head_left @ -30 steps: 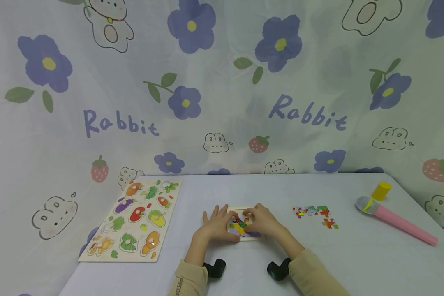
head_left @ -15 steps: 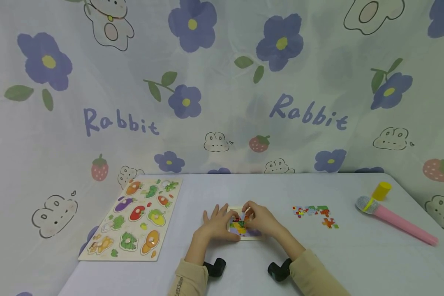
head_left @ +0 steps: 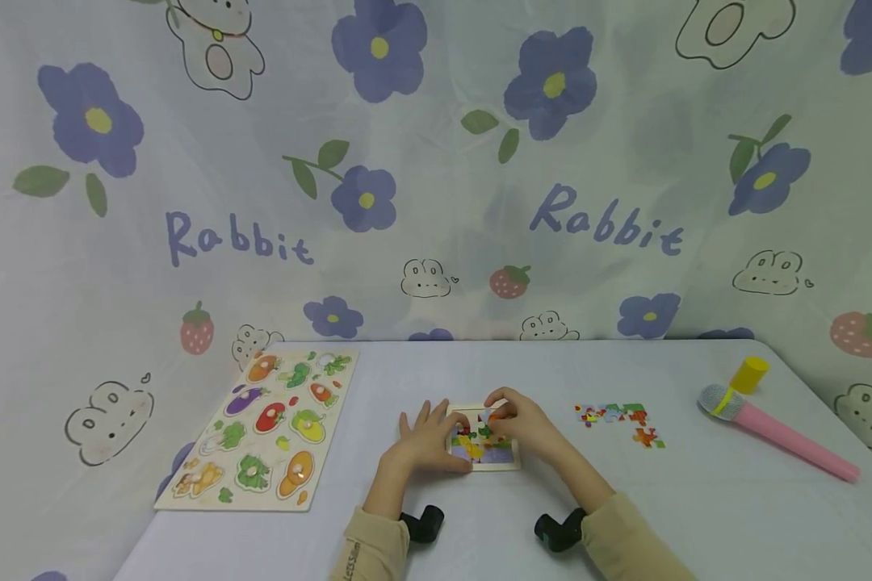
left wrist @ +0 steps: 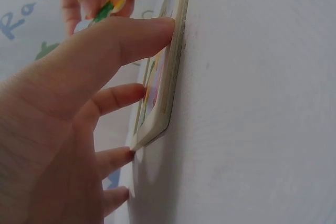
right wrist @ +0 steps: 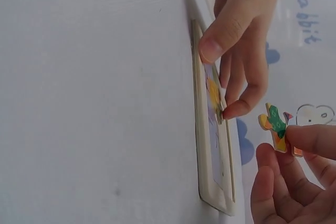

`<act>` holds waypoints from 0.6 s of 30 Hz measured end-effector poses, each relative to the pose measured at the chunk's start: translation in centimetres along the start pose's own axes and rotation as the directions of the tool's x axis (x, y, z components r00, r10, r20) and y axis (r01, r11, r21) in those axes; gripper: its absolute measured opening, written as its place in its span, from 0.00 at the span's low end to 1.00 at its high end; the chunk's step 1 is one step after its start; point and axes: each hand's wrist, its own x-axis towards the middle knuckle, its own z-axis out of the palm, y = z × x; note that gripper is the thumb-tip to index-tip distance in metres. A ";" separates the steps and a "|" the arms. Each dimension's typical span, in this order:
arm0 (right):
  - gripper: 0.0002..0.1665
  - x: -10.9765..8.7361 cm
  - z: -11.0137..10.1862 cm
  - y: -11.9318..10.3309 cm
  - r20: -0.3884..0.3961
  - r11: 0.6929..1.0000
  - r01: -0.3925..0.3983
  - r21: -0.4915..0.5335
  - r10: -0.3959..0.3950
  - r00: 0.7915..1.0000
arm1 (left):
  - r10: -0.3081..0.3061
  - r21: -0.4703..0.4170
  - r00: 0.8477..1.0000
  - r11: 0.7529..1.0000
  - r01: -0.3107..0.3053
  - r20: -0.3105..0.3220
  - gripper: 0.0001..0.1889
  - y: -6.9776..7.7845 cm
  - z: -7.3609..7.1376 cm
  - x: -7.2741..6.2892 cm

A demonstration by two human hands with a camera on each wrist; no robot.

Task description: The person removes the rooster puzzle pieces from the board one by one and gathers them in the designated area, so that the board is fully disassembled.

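Note:
A small light-coloured wooden puzzle frame [head_left: 499,467] with a colourful, partly filled picture lies on the white table. My left hand [head_left: 423,442] holds it at the left, with thumb on the near rim and index finger bent over the picture; the other fingers spread out by the far left corner. Between thumb and fingers of my right hand [head_left: 526,428] I pinch a jigsaw piece [right wrist: 276,121], green with yellow and orange. In the right wrist view the piece stands tilted up, apart from the frame. The head view shows that hand over the frame's upper right part.
Several loose jigsaw pieces [head_left: 612,414] lie right of the frame. Farther right are a pink toy microphone [head_left: 788,438] and a yellow cylinder [head_left: 749,375]. A vegetable-picture peg board [head_left: 262,504] lies at the left. A patterned curtain [head_left: 436,202] hangs behind the table.
My right hand has lifted and shifted slightly right with the jigsaw piece, so more of the picture shows. My left hand stays in place on the frame.

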 end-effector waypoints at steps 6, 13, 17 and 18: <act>0.16 -0.6 -1.1 0.5 -0.053 0.998 -0.043 0.040 0.045 0.998 | -0.007 0.000 1.000 1.000 0.007 0.009 0.38 0.0 0.0 0.1; 0.16 -1.5 -3.0 1.0 -0.096 0.996 -0.084 0.035 0.087 0.992 | -0.006 -0.014 1.000 1.000 0.006 0.019 0.39 0.0 -0.1 0.0; 0.18 -2.2 -4.5 1.3 -0.104 0.996 -0.085 0.033 0.088 0.991 | 0.001 -0.019 1.000 1.000 -0.001 0.017 0.38 0.0 -0.1 0.0; 0.19 -2.3 -4.8 1.4 -0.106 0.996 -0.089 0.029 0.092 0.990 | 0.002 -0.019 1.000 1.000 -0.002 0.017 0.38 0.0 -0.1 -0.1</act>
